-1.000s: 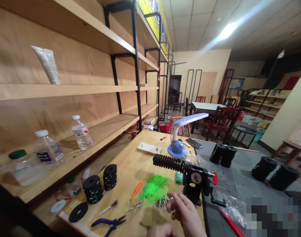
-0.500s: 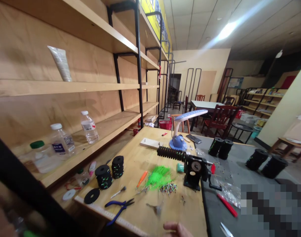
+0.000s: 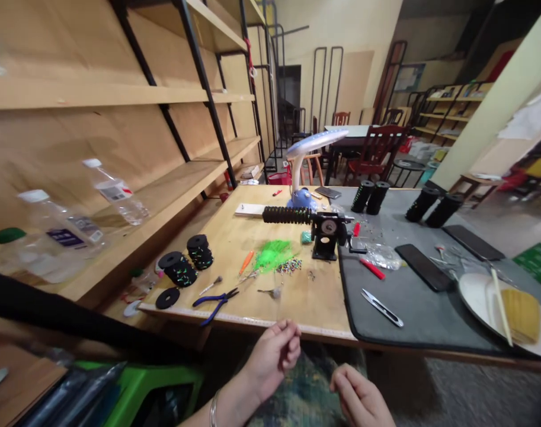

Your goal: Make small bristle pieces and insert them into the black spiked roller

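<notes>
My left hand [image 3: 274, 357] is raised before the table's front edge, its fingers curled with the tips pressed together. Lower and to the right, my right hand [image 3: 359, 394] is also closed, thumb against the fingers. Anything pinched in either hand is too small to make out. On the wooden table [image 3: 317, 317] beyond them lie blue-handled pliers [image 3: 217, 302], a small feathery tuft [image 3: 274, 292], bright green fibres [image 3: 274, 254] and a pile of colourful beads [image 3: 290, 265]. A black hand-cranked device [image 3: 326, 234] carries a ribbed black roll [image 3: 287, 214].
Black spools [image 3: 178, 268] stand at the left, with more spools [image 3: 379, 197] on the grey mat [image 3: 412, 323]. Also on the mat are thread snips [image 3: 382, 307], a dark phone [image 3: 423, 267] and a white plate [image 3: 474, 290] with food. A blue lamp [image 3: 301, 197] stands behind; shelves [image 3: 163, 237] line the left.
The view has tilted down and turned right. Only one hand's fingers showed at the bottom edge earlier; now both hands are in view, closed, and the plate and phones show.
</notes>
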Action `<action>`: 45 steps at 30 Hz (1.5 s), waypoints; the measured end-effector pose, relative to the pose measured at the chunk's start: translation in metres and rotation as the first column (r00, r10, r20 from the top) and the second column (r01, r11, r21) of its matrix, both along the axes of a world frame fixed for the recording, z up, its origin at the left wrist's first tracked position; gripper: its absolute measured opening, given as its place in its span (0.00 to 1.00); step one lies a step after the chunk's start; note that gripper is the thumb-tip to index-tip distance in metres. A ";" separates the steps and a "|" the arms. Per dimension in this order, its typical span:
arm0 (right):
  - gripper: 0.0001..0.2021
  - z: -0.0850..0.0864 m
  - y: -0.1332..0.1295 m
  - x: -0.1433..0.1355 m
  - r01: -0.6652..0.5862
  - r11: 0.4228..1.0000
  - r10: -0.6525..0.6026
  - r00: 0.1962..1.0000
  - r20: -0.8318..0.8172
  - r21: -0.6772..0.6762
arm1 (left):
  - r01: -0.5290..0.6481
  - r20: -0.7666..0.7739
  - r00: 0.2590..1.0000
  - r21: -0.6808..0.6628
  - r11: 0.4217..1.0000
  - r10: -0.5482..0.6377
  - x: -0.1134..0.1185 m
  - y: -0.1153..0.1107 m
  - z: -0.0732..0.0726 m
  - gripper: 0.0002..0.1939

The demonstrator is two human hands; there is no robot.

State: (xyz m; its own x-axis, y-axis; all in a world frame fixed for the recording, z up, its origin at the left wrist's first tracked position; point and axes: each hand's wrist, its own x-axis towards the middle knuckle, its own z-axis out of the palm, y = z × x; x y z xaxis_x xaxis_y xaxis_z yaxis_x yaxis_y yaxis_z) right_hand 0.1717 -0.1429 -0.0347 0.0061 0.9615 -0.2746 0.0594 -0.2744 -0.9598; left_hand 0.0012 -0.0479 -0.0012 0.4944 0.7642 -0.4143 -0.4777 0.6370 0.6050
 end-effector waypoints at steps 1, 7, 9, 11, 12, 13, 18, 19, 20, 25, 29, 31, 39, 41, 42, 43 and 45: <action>0.26 -0.001 -0.004 0.002 0.030 0.999 -0.030 0.999 0.041 0.021 | -0.013 0.015 1.000 -0.044 0.999 0.013 0.000 0.002 -0.005 0.15; 0.25 -0.015 -0.006 0.035 0.227 0.970 -0.241 0.952 0.192 0.091 | -0.023 0.097 0.994 -0.186 0.982 0.042 -0.003 0.006 -0.016 0.08; 0.27 -0.021 -0.008 0.062 0.377 0.919 -0.394 0.879 0.268 0.117 | -0.037 0.115 0.991 -0.208 0.977 0.062 -0.002 0.006 -0.015 0.09; 0.29 -0.021 -0.015 0.086 0.586 0.770 -0.628 0.629 0.459 0.250 | -0.056 0.132 0.987 -0.236 0.970 0.089 0.000 0.005 -0.014 0.10; 0.31 -0.019 -0.020 0.093 0.624 0.709 -0.684 0.493 0.538 0.328 | -0.066 0.141 0.985 -0.246 0.967 0.103 0.002 0.005 -0.013 0.10; 0.31 -0.017 -0.026 0.095 0.635 0.675 -0.705 0.402 0.585 0.377 | -0.073 0.151 0.982 -0.252 0.965 0.114 0.005 0.005 -0.013 0.10; 0.25 -0.007 -0.031 0.031 0.445 0.895 -0.445 0.890 0.104 0.026 | -0.087 0.171 0.977 -0.231 0.969 0.128 0.021 0.001 -0.014 0.09; 0.28 -0.006 -0.024 0.013 0.316 0.943 -0.324 0.943 -0.079 -0.105 | -0.080 0.166 0.979 -0.209 0.975 0.116 0.024 0.000 -0.015 0.10; 0.30 -0.005 -0.014 -0.002 0.208 0.957 -0.255 0.934 -0.249 -0.200 | -0.069 0.160 0.982 -0.183 0.981 0.099 0.026 -0.002 -0.017 0.11; 0.22 0.005 0.034 -0.028 0.420 0.882 -0.466 0.700 -0.541 -0.215 | -0.045 0.119 0.991 -0.073 0.996 0.054 0.026 -0.006 -0.022 0.18; 0.19 0.011 0.047 -0.018 0.536 0.802 -0.577 0.579 -0.577 -0.263 | -0.037 0.080 0.996 -0.104 0.994 0.045 0.021 -0.004 -0.029 0.18; 0.19 0.010 0.049 -0.013 0.584 0.773 -0.602 0.552 -0.578 -0.248 | -0.004 0.066 0.998 -0.121 0.993 0.012 0.020 -0.002 -0.034 0.18; 0.16 0.018 0.050 0.018 0.646 0.749 -0.590 0.554 -0.588 -0.144 | 0.069 -0.079 0.993 -0.174 0.982 -0.084 0.027 -0.001 -0.047 0.25; 0.15 0.024 0.050 0.021 0.626 0.771 -0.553 0.567 -0.611 -0.118 | 0.080 -0.150 0.984 -0.139 0.987 -0.101 0.028 -0.002 -0.048 0.25; 0.15 0.026 0.050 0.021 0.612 0.784 -0.534 0.579 -0.616 -0.105 | 0.086 -0.192 0.976 -0.109 0.990 -0.106 0.028 -0.002 -0.048 0.25; 0.15 0.027 0.050 0.021 0.598 0.797 -0.516 0.598 -0.613 -0.088 | 0.098 -0.241 0.964 -0.073 0.993 -0.113 0.026 -0.002 -0.049 0.26; 0.15 0.026 0.049 0.020 0.574 0.818 -0.493 0.658 -0.569 -0.045 | 0.141 -0.355 0.926 0.017 0.990 -0.126 0.018 -0.002 -0.049 0.28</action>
State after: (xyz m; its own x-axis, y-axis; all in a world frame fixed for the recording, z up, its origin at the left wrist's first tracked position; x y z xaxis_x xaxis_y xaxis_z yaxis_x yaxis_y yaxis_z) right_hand 0.1917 -0.0936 -0.0087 0.4219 0.8648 -0.2724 -0.5865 0.0312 -0.8094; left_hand 0.0194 -0.0496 -0.0498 0.4206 0.7214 -0.5502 -0.1413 0.6511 0.7457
